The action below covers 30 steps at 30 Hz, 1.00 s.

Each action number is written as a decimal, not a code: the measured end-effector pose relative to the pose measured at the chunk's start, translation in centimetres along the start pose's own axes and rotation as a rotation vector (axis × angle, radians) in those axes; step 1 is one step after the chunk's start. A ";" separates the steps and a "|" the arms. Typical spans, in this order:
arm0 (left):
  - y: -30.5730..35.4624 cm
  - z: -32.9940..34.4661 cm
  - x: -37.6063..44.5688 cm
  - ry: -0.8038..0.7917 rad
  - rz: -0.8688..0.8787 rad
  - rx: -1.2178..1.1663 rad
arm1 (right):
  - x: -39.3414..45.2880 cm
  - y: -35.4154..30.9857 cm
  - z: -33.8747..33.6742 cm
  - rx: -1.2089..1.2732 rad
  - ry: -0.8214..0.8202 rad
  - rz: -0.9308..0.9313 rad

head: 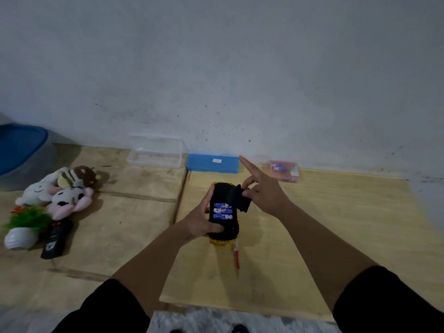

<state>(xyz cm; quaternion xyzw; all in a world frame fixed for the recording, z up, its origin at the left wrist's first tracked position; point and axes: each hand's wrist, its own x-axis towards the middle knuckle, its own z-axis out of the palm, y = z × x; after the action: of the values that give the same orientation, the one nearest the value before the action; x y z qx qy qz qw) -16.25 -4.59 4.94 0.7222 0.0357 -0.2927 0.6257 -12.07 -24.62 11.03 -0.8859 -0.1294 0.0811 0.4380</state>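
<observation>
A black and yellow toy (224, 233) lies upside down above the wooden board, its battery bay open and showing three blue-and-white batteries (223, 210). My left hand (201, 218) grips the toy from the left, thumb across its lower end. My right hand (260, 192) pinches the black battery cover (239, 197) at the bay's upper right, with the index finger sticking straight out toward the wall. A red-handled screwdriver (237, 257) lies on the board just below the toy.
Along the wall stand a clear plastic box (155, 155), a blue box (212, 163) and a pink battery pack (284, 170). At the left lie plush toys (60, 191), a small potted plant (26, 224), a black remote (56, 239) and a blue-lidded bin (20, 150).
</observation>
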 end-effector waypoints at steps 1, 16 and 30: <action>0.2 -0.4 -0.2 -0.017 0.012 0.004 | 0.1 -0.9 0.7 -0.018 -0.015 -0.008; 0.5 -7.4 -4.4 -0.165 0.063 0.045 | 0.5 -8.2 8.1 -0.003 -0.077 0.061; 0.7 -8.7 -4.6 -0.207 0.069 -0.002 | 0.7 -9.2 8.7 -0.042 -0.043 0.066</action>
<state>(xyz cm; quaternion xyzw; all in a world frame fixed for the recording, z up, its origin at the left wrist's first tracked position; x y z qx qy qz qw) -16.49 4.76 8.07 0.6884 -0.0534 -0.3439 0.6363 -15.07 -12.50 13.09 -0.8968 -0.1113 0.1118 0.4135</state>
